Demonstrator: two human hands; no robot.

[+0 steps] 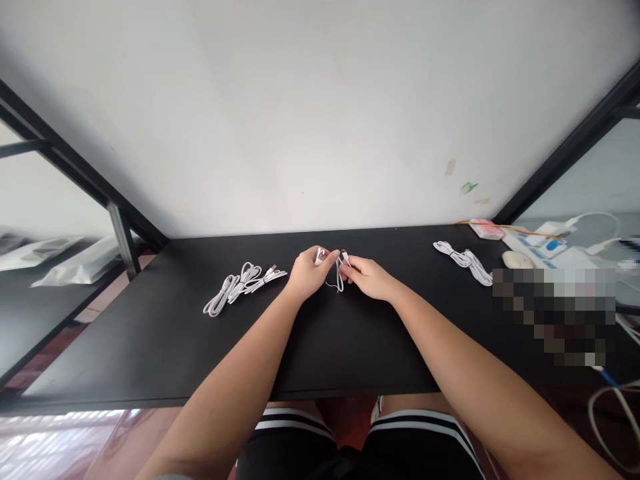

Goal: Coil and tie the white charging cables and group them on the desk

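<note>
Both my hands hold one white charging cable (340, 283) above the middle of the black table (365, 353). Coils of it are wrapped in the fingers of my left hand (311, 272). My right hand (367, 275) pinches the same cable close to its plug, which points up. A short loop and a thin strand hang between the hands. To the left lie bundled white cables (245, 283), with a plug end showing at their right side. Another tied white cable bundle (464, 262) rests on the right part of the table.
At the right stand a power strip (537, 250) with plugs, a white computer mouse (517, 260) and a pink item (487, 229). A pixelated patch covers things there. Black metal frames flank the table; a plastic bag (83, 263) lies on the left-hand surface.
</note>
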